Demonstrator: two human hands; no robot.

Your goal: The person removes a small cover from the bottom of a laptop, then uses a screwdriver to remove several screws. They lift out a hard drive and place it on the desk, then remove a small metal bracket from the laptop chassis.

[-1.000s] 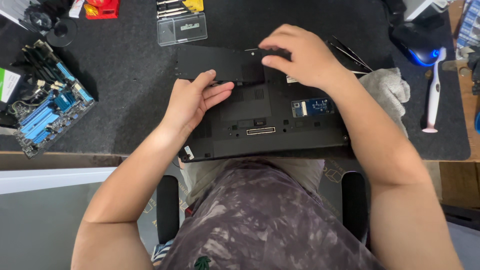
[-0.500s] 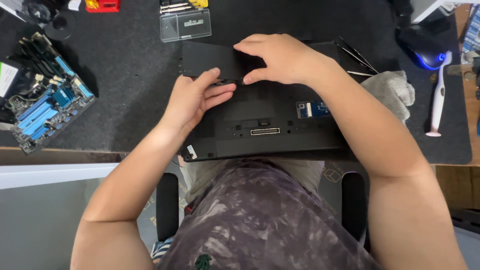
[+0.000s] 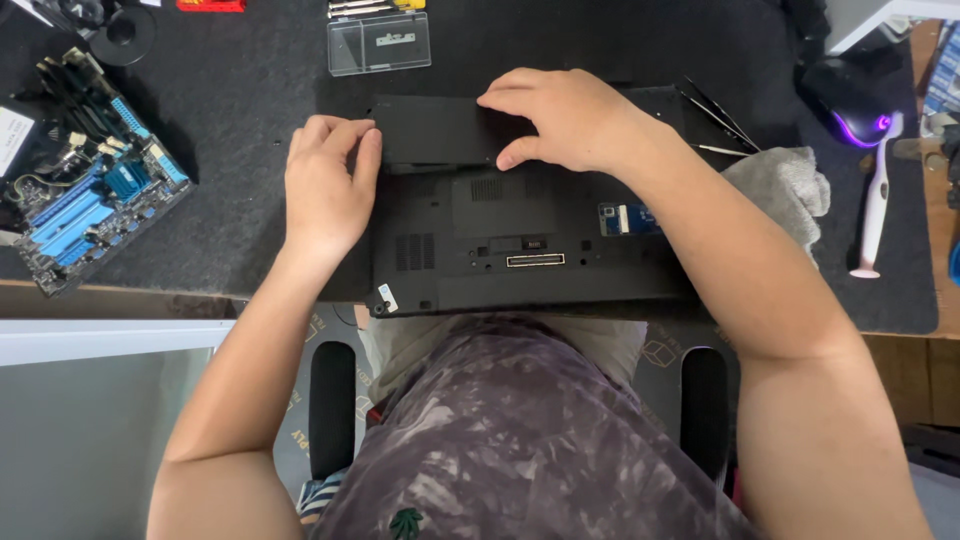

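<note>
A black laptop (image 3: 500,250) lies upside down on a dark mat (image 3: 250,110), its front edge over the desk edge. A long black battery pack (image 3: 440,130) sits along its far edge. My left hand (image 3: 325,190) rests at the left end of the battery, fingertips against that end. My right hand (image 3: 560,120) lies flat on top of the battery, fingers spread and pressing down. A small blue connector patch (image 3: 625,218) shows on the laptop's underside, right of centre.
A blue motherboard (image 3: 85,195) lies at the left. A clear plastic box (image 3: 380,42) stands behind the laptop. Tweezers (image 3: 720,115), a grey cloth (image 3: 785,190), a white brush-like tool (image 3: 875,215) and a lit mouse (image 3: 860,105) are at the right.
My left hand slid from the laptop's middle out to the battery's left end. My right hand shifted left along the battery and flattened on it.
</note>
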